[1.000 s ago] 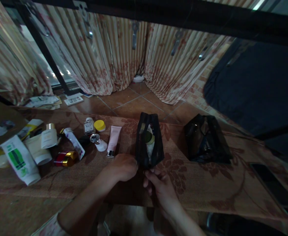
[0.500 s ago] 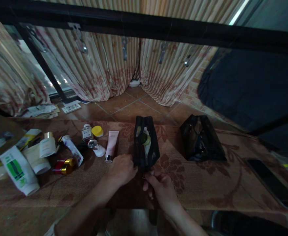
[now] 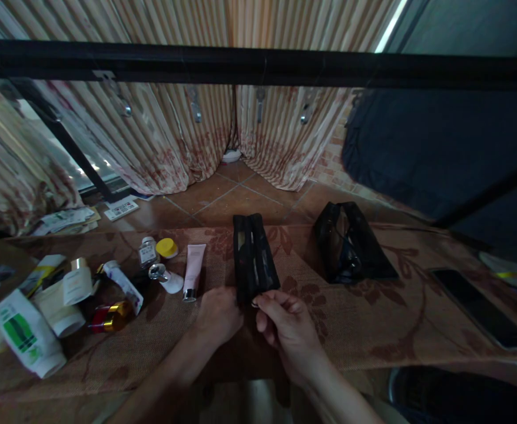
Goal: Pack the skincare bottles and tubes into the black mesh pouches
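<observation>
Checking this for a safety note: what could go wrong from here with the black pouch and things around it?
The right hand pinches the near end of the black pouch; a hard tug might drag it. The left hand is close to the pink tube and could knock it. The white-and-green tube lies by the near edge of the table and might fall if bumped.

Bare left hand and bare right hand, plus a bare left forearm and bare right forearm, at least as far as visible. Rounded knuckles on the left, slim fingers and a thicker thumb on the right. Narrow-ish wrists, chunkier further up. Kinda dim, so hard to make out nails.
</observation>
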`<state>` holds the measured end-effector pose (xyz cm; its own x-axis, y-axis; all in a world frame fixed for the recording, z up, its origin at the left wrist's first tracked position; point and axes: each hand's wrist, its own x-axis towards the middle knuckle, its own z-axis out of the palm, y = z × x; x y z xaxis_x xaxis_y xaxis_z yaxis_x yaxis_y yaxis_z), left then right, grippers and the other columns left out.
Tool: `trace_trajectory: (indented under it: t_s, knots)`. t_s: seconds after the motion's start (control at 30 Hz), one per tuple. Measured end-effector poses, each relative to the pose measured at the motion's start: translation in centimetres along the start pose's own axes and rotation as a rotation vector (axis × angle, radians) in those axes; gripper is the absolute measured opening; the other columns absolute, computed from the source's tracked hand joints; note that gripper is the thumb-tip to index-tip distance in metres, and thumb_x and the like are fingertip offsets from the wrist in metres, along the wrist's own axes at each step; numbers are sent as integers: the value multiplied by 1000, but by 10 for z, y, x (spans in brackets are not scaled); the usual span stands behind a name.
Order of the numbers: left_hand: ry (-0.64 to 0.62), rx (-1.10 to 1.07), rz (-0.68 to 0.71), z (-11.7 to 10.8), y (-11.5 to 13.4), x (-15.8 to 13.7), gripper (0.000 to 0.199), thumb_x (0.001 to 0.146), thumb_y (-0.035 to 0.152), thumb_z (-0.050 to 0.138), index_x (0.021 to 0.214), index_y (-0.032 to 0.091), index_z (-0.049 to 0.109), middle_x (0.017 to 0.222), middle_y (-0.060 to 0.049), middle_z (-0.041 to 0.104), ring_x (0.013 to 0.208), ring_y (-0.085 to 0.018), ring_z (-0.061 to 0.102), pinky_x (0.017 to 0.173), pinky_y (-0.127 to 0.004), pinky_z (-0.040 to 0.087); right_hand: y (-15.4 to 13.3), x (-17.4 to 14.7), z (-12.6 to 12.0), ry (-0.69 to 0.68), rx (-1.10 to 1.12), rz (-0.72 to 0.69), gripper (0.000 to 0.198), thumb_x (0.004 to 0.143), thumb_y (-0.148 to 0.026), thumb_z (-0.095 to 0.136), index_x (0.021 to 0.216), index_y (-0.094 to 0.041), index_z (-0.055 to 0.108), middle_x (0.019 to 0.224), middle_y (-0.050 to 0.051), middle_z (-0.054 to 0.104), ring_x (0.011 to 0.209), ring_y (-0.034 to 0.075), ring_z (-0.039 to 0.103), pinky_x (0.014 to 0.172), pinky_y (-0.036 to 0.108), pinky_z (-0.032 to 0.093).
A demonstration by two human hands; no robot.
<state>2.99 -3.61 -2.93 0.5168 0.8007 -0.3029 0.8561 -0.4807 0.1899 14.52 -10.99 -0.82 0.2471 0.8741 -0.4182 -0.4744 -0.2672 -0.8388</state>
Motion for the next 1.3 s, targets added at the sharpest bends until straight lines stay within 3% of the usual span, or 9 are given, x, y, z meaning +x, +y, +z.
trace_trajectory:
  t_s: [0.27,0.47,0.57,0.7,0.9,1.1,1.2,1.3]
  knots:
    - [-30,54,26,5,5,0,21,83,20,51,87,15,71,90,-15,73,89,-30,70,76,-36,51,-13,3,13,-16,131,-9,28,61,-40,75,63,-16,61,40,-6,52,29,2,34,30,16,14]
    - [-6,-53,17,4,-5,1,22,83,22,52,89,19,73,90,-12,74,90,-28,70,75,-33,49,-18,5,2,-99,23,-13,33,66,-47,72,63,-15,64,39,-5,52,28,3,34,31,16,15]
    - [-67,-123,54,-4,-13,-1,17,81,27,58,83,22,74,88,-8,75,87,-26,70,73,-31,47,-25,8,-7,-77,-17,-118,33,70,-47,70,64,-15,65,38,-5,50,30,3,31,33,16,16]
    - [-98,-148,-20,-15,-23,1,12,75,19,61,77,20,73,83,-9,74,84,-26,69,71,-31,46,-34,17,-20,88,68,-279,31,69,-46,73,68,-15,66,42,-7,47,36,2,30,36,16,17]
    - [74,-263,-116,-14,-35,17,17,79,11,55,89,15,69,90,-15,72,87,-25,68,73,-30,45,-28,43,-42,318,88,-369,30,66,-44,76,70,-16,67,56,-4,58,43,4,39,38,16,25]
    - [336,-690,-186,-5,-31,36,20,82,17,56,99,17,68,96,-13,73,94,-25,67,86,-33,46,-2,88,-50,403,142,-275,32,60,-39,79,82,-18,71,82,2,72,71,12,63,60,20,46]
    - [428,-953,-185,2,-22,46,22,86,24,54,100,17,69,104,-12,73,100,-25,66,91,-34,47,12,107,-45,360,181,-210,34,61,-40,77,87,-19,72,91,3,74,86,17,67,72,24,50]
    - [499,-1222,-261,11,-14,54,24,85,31,58,100,18,71,107,-11,73,106,-26,65,95,-36,47,23,118,-41,360,143,-143,35,61,-39,76,90,-20,72,91,3,75,86,19,68,70,26,51]
